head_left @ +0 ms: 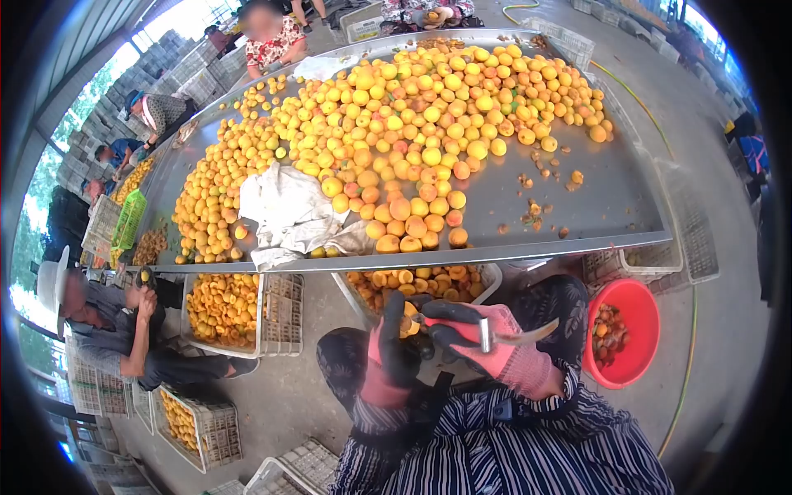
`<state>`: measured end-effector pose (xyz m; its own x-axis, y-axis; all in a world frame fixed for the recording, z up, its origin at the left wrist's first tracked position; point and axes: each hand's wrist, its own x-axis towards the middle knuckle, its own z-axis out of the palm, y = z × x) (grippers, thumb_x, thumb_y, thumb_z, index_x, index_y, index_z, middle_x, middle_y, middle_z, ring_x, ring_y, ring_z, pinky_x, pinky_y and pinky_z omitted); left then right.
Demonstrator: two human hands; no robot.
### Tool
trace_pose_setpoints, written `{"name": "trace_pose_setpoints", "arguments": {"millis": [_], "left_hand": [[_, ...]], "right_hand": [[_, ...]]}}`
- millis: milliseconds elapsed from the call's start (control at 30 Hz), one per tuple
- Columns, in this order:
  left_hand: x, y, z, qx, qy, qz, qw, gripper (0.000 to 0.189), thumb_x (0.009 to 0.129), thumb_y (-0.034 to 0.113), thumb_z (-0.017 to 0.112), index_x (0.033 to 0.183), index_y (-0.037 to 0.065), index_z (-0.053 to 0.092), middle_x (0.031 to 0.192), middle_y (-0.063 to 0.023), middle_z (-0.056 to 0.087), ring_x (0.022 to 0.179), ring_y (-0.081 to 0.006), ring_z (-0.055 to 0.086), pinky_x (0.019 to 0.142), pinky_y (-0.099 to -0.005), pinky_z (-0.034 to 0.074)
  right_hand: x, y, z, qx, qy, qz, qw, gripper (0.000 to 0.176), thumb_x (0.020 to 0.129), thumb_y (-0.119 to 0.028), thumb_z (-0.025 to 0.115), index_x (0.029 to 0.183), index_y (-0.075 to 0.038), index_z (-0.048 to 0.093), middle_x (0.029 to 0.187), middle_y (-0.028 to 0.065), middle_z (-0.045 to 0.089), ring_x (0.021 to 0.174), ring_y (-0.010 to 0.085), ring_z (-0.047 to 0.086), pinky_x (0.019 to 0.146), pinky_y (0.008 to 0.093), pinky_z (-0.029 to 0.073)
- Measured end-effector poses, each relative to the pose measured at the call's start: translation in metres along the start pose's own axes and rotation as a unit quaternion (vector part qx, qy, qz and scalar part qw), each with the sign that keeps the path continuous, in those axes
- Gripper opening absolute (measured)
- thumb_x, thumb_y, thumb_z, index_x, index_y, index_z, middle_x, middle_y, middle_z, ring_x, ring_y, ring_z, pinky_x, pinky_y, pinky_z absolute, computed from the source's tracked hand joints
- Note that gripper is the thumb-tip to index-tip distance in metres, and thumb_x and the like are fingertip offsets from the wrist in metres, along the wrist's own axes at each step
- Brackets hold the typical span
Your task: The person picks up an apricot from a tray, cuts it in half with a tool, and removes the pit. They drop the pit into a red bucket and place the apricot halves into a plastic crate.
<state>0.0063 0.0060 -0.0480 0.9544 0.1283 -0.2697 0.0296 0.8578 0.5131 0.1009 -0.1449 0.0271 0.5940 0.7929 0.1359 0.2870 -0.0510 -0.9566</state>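
My left hand (391,351), in a pink glove with dark-coated fingers, is closed around an apricot (409,318) in front of my lap. My right hand (487,337), gloved the same way, is closed on a knife; its curved metal blade (536,333) points to the right, away from the fruit. The right fingertips are right at the apricot, and the gloves partly hide it. Just beyond my hands, a crate (493,289) of halved apricots sits below the table edge. At my right stands a red basin (648,334) holding pits and scraps.
A metal table (495,223) carries a large heap of apricots (396,107), a crumpled white cloth (285,206) and scraps. A person in a hat (51,285) sits at left beside another crate (280,313) of halves. Other people work farther back. A yellow hose (685,375) runs along the floor.
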Motion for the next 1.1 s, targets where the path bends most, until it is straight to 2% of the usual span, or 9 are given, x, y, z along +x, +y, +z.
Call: {"name": "trace_pose_setpoints", "arguments": {"millis": [67,233,433,500,633,700,800,867,1100], "left_hand": [[-0.003,-0.002,0.034,0.223,0.230,0.101,0.942,0.048,0.095,0.043,0.039,0.107,0.000,0.057,0.078,-0.0059,0.061,0.052,-0.0106,0.052,0.044,-0.0229,0.037],[-0.004,0.002,0.025,0.323,0.191,0.071,0.924,0.043,0.096,0.037,0.041,0.103,-0.001,0.059,0.070,-0.0063,0.059,0.046,-0.0105,0.050,0.041,-0.0243,0.038],[0.009,0.000,0.038,0.237,0.246,0.115,0.933,0.040,0.095,0.037,0.044,0.097,-0.001,0.059,0.065,-0.0063,0.058,0.043,-0.0112,0.049,0.041,-0.0242,0.038],[0.008,0.001,0.042,0.424,0.201,0.158,0.869,0.041,0.096,0.035,0.042,0.099,-0.003,0.057,0.065,-0.0054,0.057,0.048,-0.0116,0.052,0.042,-0.0247,0.039],[0.017,-0.004,-0.007,0.537,0.062,0.232,0.809,0.024,0.089,0.009,0.051,0.112,0.003,0.052,0.081,-0.0083,0.062,0.067,-0.0210,0.061,0.054,-0.0322,0.048],[0.017,-0.004,0.006,0.449,0.092,0.154,0.875,0.025,0.087,0.012,0.054,0.111,0.003,0.053,0.082,-0.0081,0.062,0.066,-0.0219,0.061,0.054,-0.0333,0.048],[0.028,-0.011,0.013,0.539,0.109,0.276,0.788,0.032,0.091,0.029,0.049,0.099,0.000,0.057,0.074,-0.0065,0.060,0.063,-0.0167,0.059,0.048,-0.0291,0.044],[0.020,0.009,0.045,0.317,0.137,-0.009,0.938,0.042,0.092,0.038,0.044,0.096,-0.001,0.058,0.072,-0.0073,0.059,0.057,-0.0134,0.055,0.043,-0.0252,0.039],[0.033,0.012,0.060,0.091,0.084,-0.105,0.987,0.039,0.092,0.041,0.044,0.098,0.004,0.056,0.067,-0.0037,0.056,0.050,-0.0092,0.051,0.043,-0.0224,0.039]], "right_hand": [[0.001,0.000,-0.001,-0.010,-0.020,-0.009,1.000,0.032,0.079,-0.008,0.065,0.110,-0.005,0.063,0.095,0.0114,0.068,0.086,0.0198,0.066,0.079,0.0293,0.050],[0.012,0.003,-0.019,-0.037,-0.127,0.040,0.990,0.039,0.073,-0.003,0.065,0.112,-0.003,0.060,0.100,0.0133,0.065,0.090,0.0236,0.064,0.081,0.0301,0.049],[0.009,0.029,-0.012,-0.011,-0.059,-0.012,0.998,0.034,0.077,-0.013,0.065,0.110,-0.006,0.063,0.098,0.0122,0.065,0.088,0.0242,0.064,0.081,0.0292,0.048],[0.000,0.062,-0.002,-0.125,-0.008,0.001,0.992,0.034,0.079,-0.012,0.065,0.111,-0.004,0.063,0.097,0.0117,0.066,0.089,0.0226,0.063,0.084,0.0278,0.047],[0.007,0.046,-0.039,0.360,-0.079,0.203,0.907,0.028,0.086,-0.015,0.061,0.111,-0.001,0.063,0.110,0.0088,0.063,0.100,0.0180,0.058,0.092,0.0290,0.042],[0.007,0.049,-0.036,0.273,-0.069,0.133,0.950,0.027,0.087,-0.014,0.060,0.110,0.000,0.063,0.108,0.0087,0.064,0.100,0.0168,0.058,0.091,0.0281,0.043],[0.005,0.062,-0.044,0.223,-0.060,0.106,0.967,0.027,0.087,-0.013,0.059,0.110,0.001,0.062,0.107,0.0088,0.065,0.099,0.0145,0.059,0.089,0.0264,0.045],[0.008,0.059,-0.053,0.367,-0.076,0.140,0.917,0.030,0.088,-0.013,0.059,0.113,0.002,0.060,0.106,0.0095,0.065,0.097,0.0140,0.059,0.086,0.0257,0.046],[0.007,0.071,-0.056,0.408,-0.057,0.172,0.895,0.036,0.089,-0.018,0.058,0.116,0.006,0.056,0.099,0.0157,0.065,0.077,0.0195,0.065,0.065,0.0293,0.053]]}}
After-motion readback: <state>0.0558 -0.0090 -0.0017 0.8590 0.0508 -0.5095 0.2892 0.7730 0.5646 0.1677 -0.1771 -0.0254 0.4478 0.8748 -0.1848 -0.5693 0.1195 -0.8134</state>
